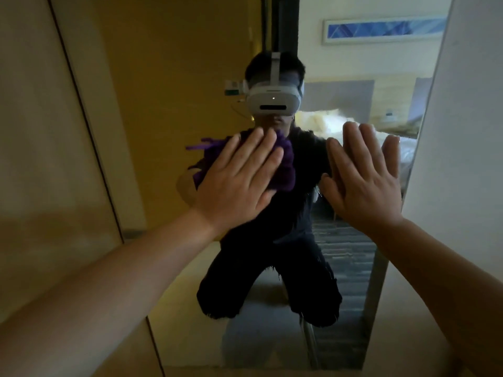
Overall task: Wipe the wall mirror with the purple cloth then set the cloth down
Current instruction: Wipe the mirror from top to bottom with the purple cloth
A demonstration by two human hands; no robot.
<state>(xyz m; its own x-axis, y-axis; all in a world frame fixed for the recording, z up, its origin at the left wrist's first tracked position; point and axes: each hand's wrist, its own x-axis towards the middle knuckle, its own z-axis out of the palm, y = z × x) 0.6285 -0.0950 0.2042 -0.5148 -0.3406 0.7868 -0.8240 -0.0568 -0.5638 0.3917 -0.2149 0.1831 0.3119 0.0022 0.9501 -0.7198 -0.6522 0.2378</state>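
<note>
Both hands lie flat on the wall mirror (168, 104): the left hand (239, 180), fingers straight, presses the purple cloth (285, 170) against the glass at mid-height, while the right hand (364, 180) braces bare beside it. Wiping seems underway; next the cloth likely needs sweeping across remaining glass under steady pressure

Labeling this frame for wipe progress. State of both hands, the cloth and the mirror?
left hand: open, flat, presses the purple cloth against the glass
right hand: open, bare, fingers straight and laid on the glass
purple cloth: bunched under the left palm, not yet set down
wall mirror: upright on the wall, being wiped mid-height
</note>
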